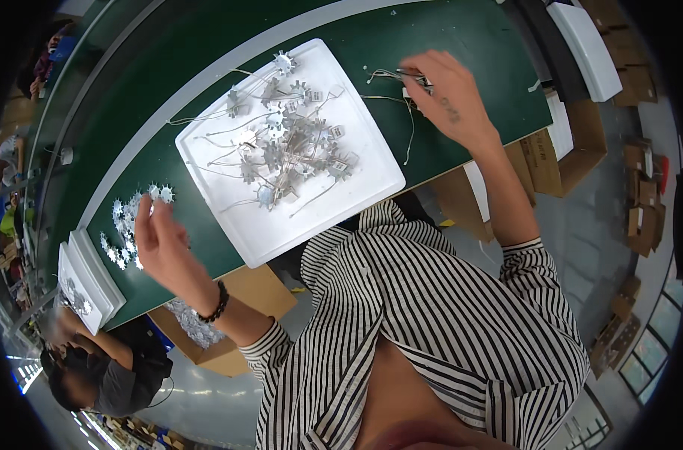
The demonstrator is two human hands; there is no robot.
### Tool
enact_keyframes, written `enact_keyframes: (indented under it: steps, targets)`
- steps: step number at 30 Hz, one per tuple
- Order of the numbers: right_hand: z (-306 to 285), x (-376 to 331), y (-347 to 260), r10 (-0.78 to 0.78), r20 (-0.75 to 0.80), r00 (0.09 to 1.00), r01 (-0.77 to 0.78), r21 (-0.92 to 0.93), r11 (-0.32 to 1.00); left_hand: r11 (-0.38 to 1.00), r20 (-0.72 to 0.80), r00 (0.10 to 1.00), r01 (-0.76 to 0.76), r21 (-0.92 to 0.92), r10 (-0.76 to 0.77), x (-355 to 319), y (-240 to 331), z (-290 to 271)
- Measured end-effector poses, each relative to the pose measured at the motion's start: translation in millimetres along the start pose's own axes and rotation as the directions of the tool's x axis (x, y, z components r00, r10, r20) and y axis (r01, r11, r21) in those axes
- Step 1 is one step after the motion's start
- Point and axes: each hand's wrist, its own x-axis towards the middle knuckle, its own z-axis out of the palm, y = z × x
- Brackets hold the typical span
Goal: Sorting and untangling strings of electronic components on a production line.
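Observation:
My left hand (pixel 165 244) is at the near edge of a pile of shiny star-shaped metal pieces (pixel 124 217) on the green table. Its fingers are curled and slightly blurred; whatever lies between the fingertips is hidden. Over on the right, my right hand (pixel 452 101) is closed on a bundle of thin wires (pixel 386 75), with loose ends hanging toward the table's front edge. A white tray (pixel 244 229) lies tilted between my hands. Heaped in it are several star-shaped metal pieces with wires and small pale tags (pixel 289 142).
Stacked white trays (pixel 94 281) stand at the table's left end, where another person (pixel 105 364) sits. Below the front edge is an open carton (pixel 259 296) of silvery pieces. More cartons (pixel 581 142) stand at the right, below a white box-like thing (pixel 585 49).

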Motion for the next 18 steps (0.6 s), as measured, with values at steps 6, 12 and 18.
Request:
enact_keyframes:
  steps: [6,12,18]
  targets:
    - [29.4,1.0,-9.5,-0.174,0.189,0.967,0.195,-0.103,0.975,0.997,-0.165,0.985,0.049,0.051,-0.040,8.5,-41.1,-59.3]
    - [11.5,6.7,-32.3,-0.143,0.108,0.984,0.145,-0.008,0.989,0.858,-0.118,0.989,-0.016,0.514,0.089,30.5,-78.7,-89.6]
    - [12.9,21.3,-34.9,-0.008,0.248,0.969,-0.015,0.093,0.996,0.618,0.134,0.897,-0.392,0.681,0.422,65.6,-109.5,-56.6]
